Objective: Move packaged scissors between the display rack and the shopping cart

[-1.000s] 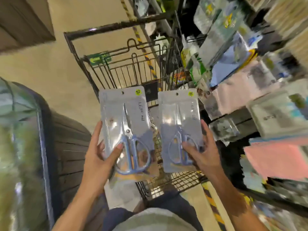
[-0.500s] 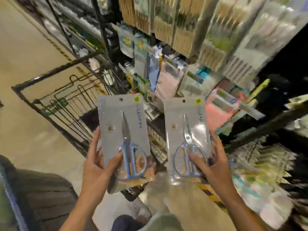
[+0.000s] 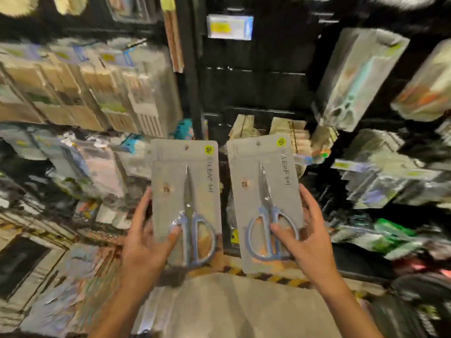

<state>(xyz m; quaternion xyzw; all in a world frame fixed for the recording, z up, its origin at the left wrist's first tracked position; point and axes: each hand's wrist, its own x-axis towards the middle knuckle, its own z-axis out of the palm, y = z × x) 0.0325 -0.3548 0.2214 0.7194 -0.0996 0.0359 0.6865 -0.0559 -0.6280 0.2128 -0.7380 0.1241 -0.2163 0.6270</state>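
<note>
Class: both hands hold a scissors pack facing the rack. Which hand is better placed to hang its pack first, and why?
Probably the right hand: its pack sits higher, its hole nearer the rack's bare dark panel. The left hand's pack is lower.

- A dark upright post (image 3: 189,76) is seen at the centre, with black slatted panels (image 3: 256,86) to its right.
- A price label (image 3: 229,27) is fixed high on the panels.
- Blurred hanging packets (image 3: 80,89) are crowded on the left, and more packets (image 3: 358,76) on the right.
- A pale floor (image 3: 229,306) is shown near, crossed by yellow-and-black hazard tape (image 3: 275,276).
- The scene is dimly lit.
</note>
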